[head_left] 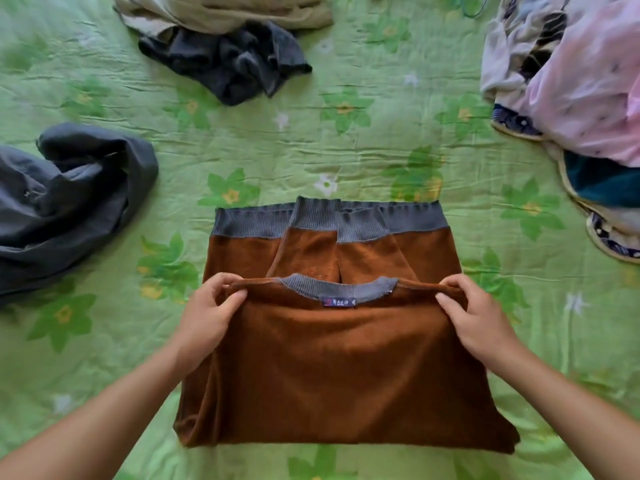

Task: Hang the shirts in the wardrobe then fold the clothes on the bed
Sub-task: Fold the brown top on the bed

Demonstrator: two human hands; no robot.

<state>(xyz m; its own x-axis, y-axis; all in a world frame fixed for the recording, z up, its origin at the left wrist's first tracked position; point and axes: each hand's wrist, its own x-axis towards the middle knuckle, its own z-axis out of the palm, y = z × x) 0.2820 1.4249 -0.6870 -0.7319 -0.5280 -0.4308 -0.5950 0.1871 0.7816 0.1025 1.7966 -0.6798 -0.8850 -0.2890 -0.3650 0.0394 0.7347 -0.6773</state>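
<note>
A brown sweater (pixel 339 368) with grey ribbed collar, cuffs and hem lies on the green floral bedsheet (pixel 346 150) in front of me. Both sleeves are folded in over its body, the cuffs lying by the hem at the far end. The collar end is lifted off the bed and held over the lower half. My left hand (pixel 211 317) pinches the left shoulder edge, and my right hand (pixel 474 320) pinches the right shoulder edge. A small blue label shows under the collar.
A crumpled dark grey garment (pixel 69 199) lies at the left. A dark grey cloth (pixel 232 64) and a beige garment (pixel 225 12) sit at the far middle. A heap of pink, patterned and teal clothes (pixel 581 88) fills the right side.
</note>
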